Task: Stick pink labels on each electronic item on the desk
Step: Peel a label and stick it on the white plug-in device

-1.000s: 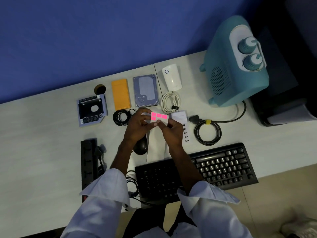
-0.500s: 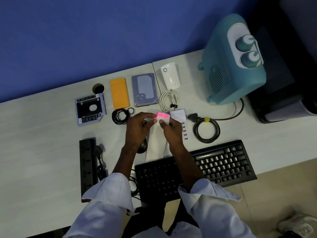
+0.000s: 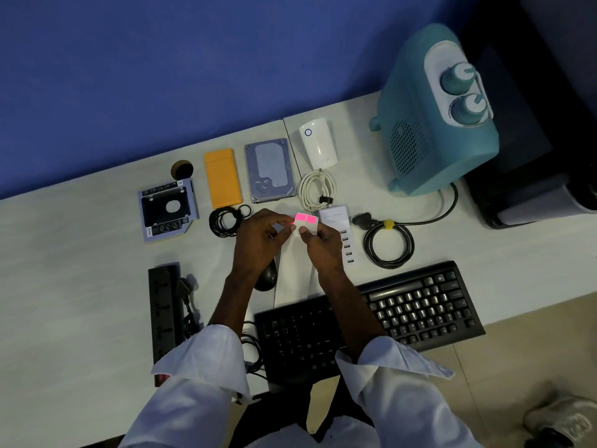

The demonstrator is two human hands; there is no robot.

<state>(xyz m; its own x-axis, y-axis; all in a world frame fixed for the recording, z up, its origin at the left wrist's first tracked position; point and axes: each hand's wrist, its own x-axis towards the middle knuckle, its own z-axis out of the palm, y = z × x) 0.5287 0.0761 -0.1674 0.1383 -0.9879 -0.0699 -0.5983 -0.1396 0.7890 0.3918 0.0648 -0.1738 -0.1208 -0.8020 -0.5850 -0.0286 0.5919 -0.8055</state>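
Blue wall is seen behind a pale desk (image 3: 80,286), on which a hard drive (image 3: 270,169), a USB charger (image 3: 337,227), a keyboard (image 3: 420,305) and a teal heater (image 3: 429,130) are laid. Just left of the USB charger, a strip of pink labels (image 3: 305,218) is pinched at its ends by the curled fingers of the left hand (image 3: 258,242) and the right hand (image 3: 324,250).

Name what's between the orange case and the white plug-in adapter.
A bare hard drive lies flat between the orange case and the white plug-in adapter; the head view shows it.
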